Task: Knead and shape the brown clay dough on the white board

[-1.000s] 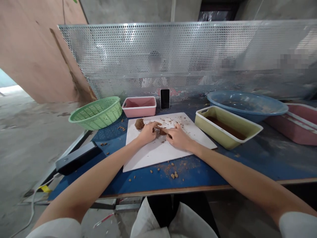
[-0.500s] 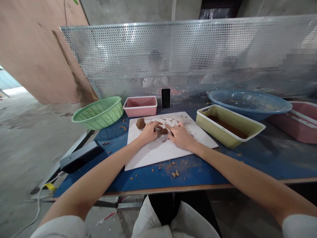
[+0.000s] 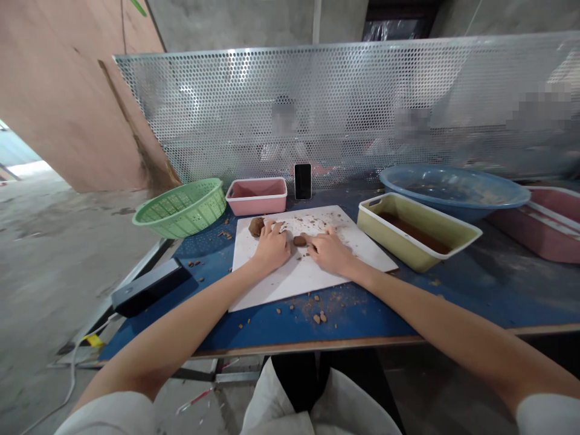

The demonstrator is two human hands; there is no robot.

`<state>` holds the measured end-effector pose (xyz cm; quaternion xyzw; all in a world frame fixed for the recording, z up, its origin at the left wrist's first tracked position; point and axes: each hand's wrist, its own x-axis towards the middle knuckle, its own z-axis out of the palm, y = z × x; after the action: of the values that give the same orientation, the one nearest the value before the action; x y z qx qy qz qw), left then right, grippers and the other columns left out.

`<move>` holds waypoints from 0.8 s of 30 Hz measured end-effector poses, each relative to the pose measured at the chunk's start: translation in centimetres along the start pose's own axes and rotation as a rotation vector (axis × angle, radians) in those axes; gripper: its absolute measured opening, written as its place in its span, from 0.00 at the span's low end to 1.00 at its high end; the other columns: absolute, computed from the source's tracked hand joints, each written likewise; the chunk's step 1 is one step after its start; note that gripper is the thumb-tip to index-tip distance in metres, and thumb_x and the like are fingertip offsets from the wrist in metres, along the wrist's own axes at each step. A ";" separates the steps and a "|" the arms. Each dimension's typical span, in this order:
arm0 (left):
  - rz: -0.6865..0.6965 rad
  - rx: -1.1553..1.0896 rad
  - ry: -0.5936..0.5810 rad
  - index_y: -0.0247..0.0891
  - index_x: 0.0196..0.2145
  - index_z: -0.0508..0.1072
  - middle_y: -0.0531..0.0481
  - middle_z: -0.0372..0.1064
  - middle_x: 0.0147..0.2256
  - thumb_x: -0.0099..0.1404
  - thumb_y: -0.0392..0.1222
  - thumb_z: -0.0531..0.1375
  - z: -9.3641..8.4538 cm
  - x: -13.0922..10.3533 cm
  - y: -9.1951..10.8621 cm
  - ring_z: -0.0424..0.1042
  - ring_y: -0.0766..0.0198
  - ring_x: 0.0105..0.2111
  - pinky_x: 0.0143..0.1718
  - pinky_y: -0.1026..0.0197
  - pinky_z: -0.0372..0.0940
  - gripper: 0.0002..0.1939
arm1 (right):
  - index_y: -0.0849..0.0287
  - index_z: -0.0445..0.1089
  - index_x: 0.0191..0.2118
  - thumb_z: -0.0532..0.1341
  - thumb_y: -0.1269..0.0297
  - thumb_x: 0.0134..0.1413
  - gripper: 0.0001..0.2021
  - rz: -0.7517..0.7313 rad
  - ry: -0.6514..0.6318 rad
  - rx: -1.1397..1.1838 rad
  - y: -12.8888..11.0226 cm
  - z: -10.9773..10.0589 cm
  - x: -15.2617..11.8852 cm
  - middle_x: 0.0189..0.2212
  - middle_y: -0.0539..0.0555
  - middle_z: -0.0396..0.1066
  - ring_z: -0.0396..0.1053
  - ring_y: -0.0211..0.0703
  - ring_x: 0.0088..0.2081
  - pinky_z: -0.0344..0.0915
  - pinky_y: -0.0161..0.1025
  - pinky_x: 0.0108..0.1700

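Observation:
A small brown clay piece [image 3: 299, 240] lies on the white board [image 3: 281, 284] between my hands. Beside it on the right is my right hand [image 3: 330, 249], its index finger reaching to the piece's right edge and the other fingers partly curled. My left hand [image 3: 272, 246] rests on the board left of the piece, fingers apart and bent, close to a larger round brown clay lump [image 3: 256, 227]. Whether the left fingertips touch that lump cannot be made out. Small brown crumbs are scattered over the board.
Behind the board stand a pink tub [image 3: 256, 205] and an upright phone [image 3: 302, 182]. A green basket [image 3: 181, 211] and a dark box [image 3: 150, 289] are on the left. To the right are a green tub [image 3: 408, 244] with brown liquid, a blue basin [image 3: 453, 202] and another pink tub [image 3: 534, 235].
My left hand has moved away from the small clay piece, slightly left towards the round lump. My right hand has barely moved and stays by the piece.

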<state>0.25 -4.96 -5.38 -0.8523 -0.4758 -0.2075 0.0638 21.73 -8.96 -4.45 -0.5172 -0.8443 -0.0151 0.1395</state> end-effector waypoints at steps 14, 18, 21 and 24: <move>0.028 0.044 -0.090 0.30 0.52 0.80 0.30 0.61 0.71 0.71 0.42 0.57 0.0 -1.1 2.3 0.56 0.31 0.70 0.67 0.30 0.59 0.19 | 0.62 0.77 0.49 0.51 0.68 0.74 0.16 0.002 -0.014 0.001 -0.2 -0.1 -0.2 0.36 0.61 0.83 0.76 0.52 0.37 0.53 0.52 0.61; 0.059 0.015 -0.090 0.30 0.50 0.81 0.33 0.59 0.73 0.72 0.42 0.55 0.6 -1.0 2.1 0.53 0.31 0.71 0.67 0.29 0.59 0.18 | 0.63 0.78 0.44 0.53 0.68 0.73 0.15 -0.016 -0.030 -0.007 0.0 0.2 0.1 0.36 0.61 0.82 0.75 0.51 0.37 0.54 0.52 0.62; 0.076 -0.011 -0.082 0.33 0.48 0.82 0.33 0.60 0.72 0.74 0.44 0.55 0.7 -0.8 2.2 0.54 0.32 0.71 0.67 0.28 0.58 0.18 | 0.62 0.78 0.42 0.53 0.68 0.72 0.15 -0.043 -0.034 -0.018 0.1 0.5 0.4 0.35 0.61 0.82 0.75 0.51 0.36 0.53 0.53 0.62; 0.094 -0.024 -0.091 0.34 0.46 0.82 0.34 0.61 0.71 0.75 0.45 0.54 0.5 -0.7 2.3 0.55 0.32 0.71 0.66 0.27 0.58 0.19 | 0.63 0.78 0.44 0.53 0.68 0.72 0.15 -0.067 -0.037 -0.030 0.0 0.6 0.4 0.35 0.61 0.82 0.75 0.52 0.36 0.54 0.54 0.62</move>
<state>2.04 -6.63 -5.97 -0.8830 -0.4351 -0.1711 0.0415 21.45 -8.46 -4.95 -0.4910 -0.8632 -0.0227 0.1156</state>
